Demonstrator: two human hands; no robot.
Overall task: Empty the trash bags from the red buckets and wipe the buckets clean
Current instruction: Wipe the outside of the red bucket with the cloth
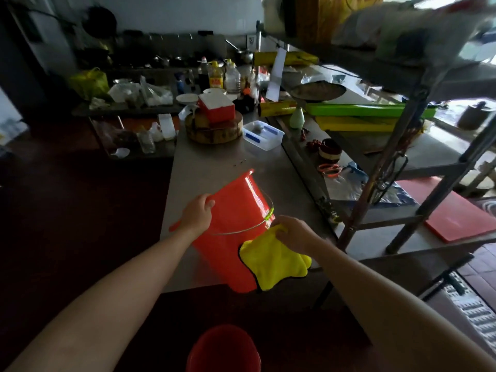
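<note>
Wiping looks underway, not finished: left hand (197, 214) grips the edge of the tipped red bucket (236, 210) on the desk (214, 162), right hand (294, 233) bunches a yellow cloth (273, 264) against its side at 4 o'clock. No trash bag in sight, its inside is hidden tbh, and the second red bucket (224, 347) at 6 o'clock is dark and cut off.

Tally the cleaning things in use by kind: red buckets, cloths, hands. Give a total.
Red buckets: 2 (tabletop bucket, floor bucket)
Cloths: 1 (yellow cloth)
Hands: 2 (left hand grips the tabletop bucket, right hand holds the yellow cloth)
Total: 5
</note>
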